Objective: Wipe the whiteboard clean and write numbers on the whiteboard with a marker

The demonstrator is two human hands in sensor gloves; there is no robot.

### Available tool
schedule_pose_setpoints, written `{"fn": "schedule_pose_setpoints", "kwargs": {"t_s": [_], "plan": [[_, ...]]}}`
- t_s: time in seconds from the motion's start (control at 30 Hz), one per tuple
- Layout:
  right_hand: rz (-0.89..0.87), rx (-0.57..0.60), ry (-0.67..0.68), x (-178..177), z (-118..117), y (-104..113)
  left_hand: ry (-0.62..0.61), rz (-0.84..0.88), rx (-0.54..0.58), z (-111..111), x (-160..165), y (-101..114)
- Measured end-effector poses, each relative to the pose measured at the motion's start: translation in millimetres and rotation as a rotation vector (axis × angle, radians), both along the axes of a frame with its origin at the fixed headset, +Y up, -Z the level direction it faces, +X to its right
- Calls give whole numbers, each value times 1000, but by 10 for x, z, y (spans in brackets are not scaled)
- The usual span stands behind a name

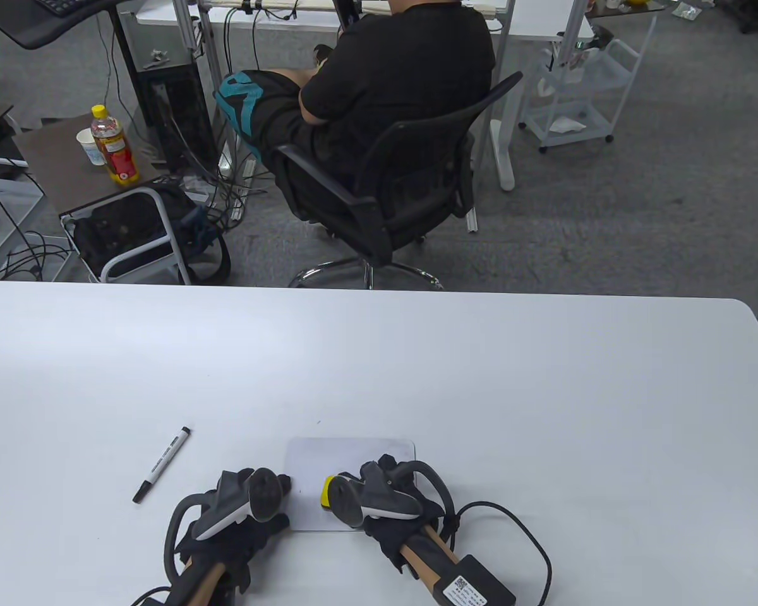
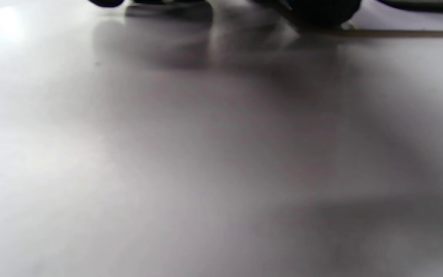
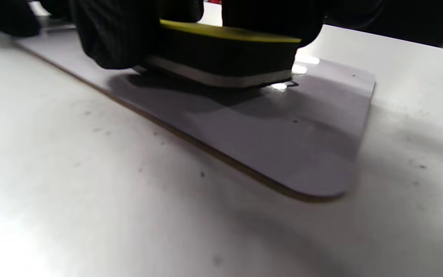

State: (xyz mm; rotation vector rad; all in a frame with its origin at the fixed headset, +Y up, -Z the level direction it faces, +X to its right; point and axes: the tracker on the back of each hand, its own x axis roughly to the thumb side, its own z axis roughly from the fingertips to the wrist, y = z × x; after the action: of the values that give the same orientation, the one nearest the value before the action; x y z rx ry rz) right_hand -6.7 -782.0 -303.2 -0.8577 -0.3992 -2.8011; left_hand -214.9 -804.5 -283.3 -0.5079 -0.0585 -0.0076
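White surface [image 1: 417, 366], near edge: wiping underway.
Right hand [image 1: 385, 499] grips eraser [image 3: 221, 57] flat on whiteboard [image 3: 283, 146]; left hand [image 1: 246, 505] steadies, grasp unclear.

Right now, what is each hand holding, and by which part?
Right hand grips the eraser by its sides, on the whiteboard. Left hand: cannot tell.

White table [image 1: 480, 379] with whiteboard [image 1: 347, 457] and marker [image 1: 162, 464]

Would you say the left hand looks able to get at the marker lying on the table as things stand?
Probably yes. The marker lies uncovered on the table, just left of the left hand, with nothing between them; the right hand holds the eraser on the whiteboard.
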Motion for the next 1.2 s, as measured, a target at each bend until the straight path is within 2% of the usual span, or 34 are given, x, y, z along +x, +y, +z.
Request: {"fn": "schedule_pose_setpoints", "kwargs": {"t_s": [0.1, 0.13, 0.2, 0.3, 0.33, 0.4, 0.5, 0.57, 0.63, 0.77, 0.8, 0.87, 0.9, 0.93, 0.97, 1.03, 1.1, 1.13, 1.2], "plan": [[183, 148, -228, 142, -76, 26, 1, 1, -1, -2, 0, 0], [223, 154, -244, 163, -89, 27, 1, 1, -1, -1, 1, 0], [155, 128, -206, 145, -22, 28, 1, -1, 0, 0, 2, -1], [34, 21, 77, 51, 214, 35, 1, 0, 0, -3, 3, -1], [63, 13, 96, 56, 217, 35, 0, 0, -1, -1, 3, -2], [125, 37, -12, 135, 130, 46, 1, 1, -1, -2, 4, -2], [234, 112, -272, 299, -152, 31, -1, -6, -2, -1, 8, -1], [214, 96, -347, 356, -257, 12, 0, -3, -2, -1, 4, -2], [147, 73, -361, 341, -249, -19, -1, -4, -2, -1, 5, -2], [69, -33, -55, 289, 15, 18, -2, -8, -2, -1, 7, -1], [59, -99, 62, 289, 96, 48, -3, -8, -3, -1, 7, 0], [88, -91, 67, 332, 143, 68, -3, -9, -5, -3, 9, 1], [112, -82, 60, 379, 83, 65, -3, -11, -7, -4, 10, 3], [118, -77, 31, 411, 25, 60, -4, -13, -8, -3, 11, 3], [128, -35, -71, 474, -86, 51, -5, -16, -7, -2, 12, 3], [157, 23, -186, 561, -287, 19, -5, -15, -7, -2, 12, 2], [108, 24, -325, 629, -444, -25, -5, -14, -7, -3, 13, 2], [71, 16, -350, 635, -462, -35, -5, -14, -7, -2, 13, 2], [46, 15, -314, 608, -422, -46, -5, -14, -5, -1, 14, 1]]}}
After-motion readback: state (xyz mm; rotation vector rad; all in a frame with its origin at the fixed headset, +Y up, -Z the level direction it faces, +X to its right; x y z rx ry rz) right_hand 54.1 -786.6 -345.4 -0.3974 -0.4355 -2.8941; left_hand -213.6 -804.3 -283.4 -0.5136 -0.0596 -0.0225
